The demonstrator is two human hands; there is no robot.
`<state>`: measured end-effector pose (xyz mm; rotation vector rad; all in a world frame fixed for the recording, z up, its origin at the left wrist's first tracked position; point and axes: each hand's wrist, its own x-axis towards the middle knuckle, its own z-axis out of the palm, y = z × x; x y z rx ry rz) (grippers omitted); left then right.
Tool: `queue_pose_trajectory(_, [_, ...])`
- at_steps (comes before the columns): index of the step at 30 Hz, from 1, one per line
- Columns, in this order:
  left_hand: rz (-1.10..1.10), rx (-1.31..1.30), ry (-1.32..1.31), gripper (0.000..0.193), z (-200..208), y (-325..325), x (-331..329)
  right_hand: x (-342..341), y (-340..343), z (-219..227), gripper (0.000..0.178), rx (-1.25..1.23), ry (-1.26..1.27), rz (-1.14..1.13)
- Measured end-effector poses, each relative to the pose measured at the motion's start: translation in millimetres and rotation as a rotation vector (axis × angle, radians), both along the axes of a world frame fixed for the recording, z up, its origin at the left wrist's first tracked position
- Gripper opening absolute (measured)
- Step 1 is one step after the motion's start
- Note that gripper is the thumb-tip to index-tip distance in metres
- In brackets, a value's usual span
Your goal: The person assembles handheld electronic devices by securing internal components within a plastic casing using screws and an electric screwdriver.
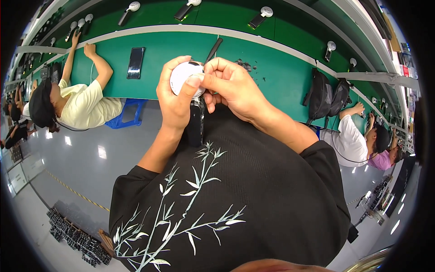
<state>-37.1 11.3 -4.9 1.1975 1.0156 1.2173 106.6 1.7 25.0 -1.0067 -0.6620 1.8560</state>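
Held up in front of my chest is a handheld device with a white round head (183, 76) and a glossy black handle (195, 122) hanging down below it. My left hand (174, 102) is wrapped around the head, its thumb lying across the white face. At the right rim of the head, my right hand (233, 88) has its thumb and bent fingers pinched together. Whatever lies in that pinch is too small or hidden to name. Just beyond my hands, a slim black tool (213, 50) lies on the green table (163, 47).
Small black pieces (244, 65) are scattered right of the tool. A smartphone (135, 63) lies to the left. Similar white-headed devices (261, 17) line the green ledge behind. Black backpacks (321, 94) rest at the right. Co-workers sit on both sides, one near a blue stool (124, 115).
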Motion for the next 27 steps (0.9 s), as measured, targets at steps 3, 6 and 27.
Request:
queue_pose_trajectory(3, [-0.052,-0.057,-0.048,0.033,-6.0,4.1,-5.2,1.7,2.6,-2.8,0.011,-0.015,0.048,0.012])
queue_pose_trajectory(6, [-0.163,-0.202,-0.263,0.034,-20.1,11.1,-12.1,11.6,8.8,-13.3,0.011,-0.072,0.157,0.070])
queue_pose_trajectory(27, [-0.166,-0.275,-0.574,0.035,-94.6,19.0,-5.2,153.8,-40.2,-333.1,0.021,0.023,-1.425,-0.081])
